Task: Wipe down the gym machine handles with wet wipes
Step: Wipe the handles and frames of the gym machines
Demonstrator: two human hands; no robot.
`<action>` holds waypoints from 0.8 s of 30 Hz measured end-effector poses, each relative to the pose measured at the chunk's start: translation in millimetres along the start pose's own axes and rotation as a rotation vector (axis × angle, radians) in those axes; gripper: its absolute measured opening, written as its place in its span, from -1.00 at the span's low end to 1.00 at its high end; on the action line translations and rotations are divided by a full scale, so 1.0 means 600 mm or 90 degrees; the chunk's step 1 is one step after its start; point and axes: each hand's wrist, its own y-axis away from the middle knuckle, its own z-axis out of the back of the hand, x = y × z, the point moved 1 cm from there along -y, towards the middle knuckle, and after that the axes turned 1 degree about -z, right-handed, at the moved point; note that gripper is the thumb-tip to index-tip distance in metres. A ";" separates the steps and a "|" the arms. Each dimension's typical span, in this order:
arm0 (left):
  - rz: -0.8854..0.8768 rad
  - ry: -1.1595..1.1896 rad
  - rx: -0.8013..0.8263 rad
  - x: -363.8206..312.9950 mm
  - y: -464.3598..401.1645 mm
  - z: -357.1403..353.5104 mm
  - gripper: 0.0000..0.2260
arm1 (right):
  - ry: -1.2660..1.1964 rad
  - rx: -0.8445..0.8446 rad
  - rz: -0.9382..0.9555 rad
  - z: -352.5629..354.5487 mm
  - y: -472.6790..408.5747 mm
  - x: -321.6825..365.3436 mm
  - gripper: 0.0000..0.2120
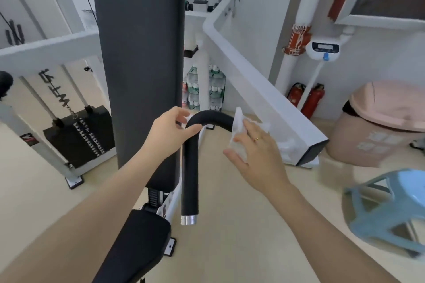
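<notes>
A black foam-covered handle (190,167) curves up from a silver end cap, bends over at the top and runs right. My left hand (169,132) grips the bend of the handle, thumb underneath. My right hand (255,151) holds a white wet wipe (239,126) pressed against the handle's right end, which the wipe hides.
A tall black back pad (140,53) rises just left of the handle, with the seat pad (135,243) below. A white machine beam (264,94) runs behind. Weight stack (80,133) at left. Pink bin (379,122) and blue stool (391,209) stand at right.
</notes>
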 end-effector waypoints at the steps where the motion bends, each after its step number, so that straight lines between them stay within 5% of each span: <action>1: -0.012 0.005 0.027 0.000 -0.007 0.004 -0.68 | -0.039 -0.006 -0.045 0.008 -0.005 0.007 -0.50; 3: -0.040 0.005 0.075 0.001 -0.018 0.010 -0.71 | -0.082 -0.047 -0.099 0.022 -0.018 0.006 -0.62; 9: -0.097 0.037 0.144 0.015 -0.037 0.015 -0.79 | 0.174 0.007 -0.131 0.008 -0.043 0.005 -0.58; 14: -0.118 0.086 0.150 0.025 -0.043 0.009 -0.77 | 0.152 -0.073 -0.025 -0.033 -0.096 0.075 -0.59; 20: -0.134 0.105 0.177 0.032 -0.045 0.009 -0.78 | 0.287 0.049 -0.172 0.009 -0.033 0.009 -0.65; 24: -0.129 0.115 0.180 0.028 -0.045 0.008 -0.78 | 0.274 0.078 -0.117 -0.009 -0.075 0.042 -0.67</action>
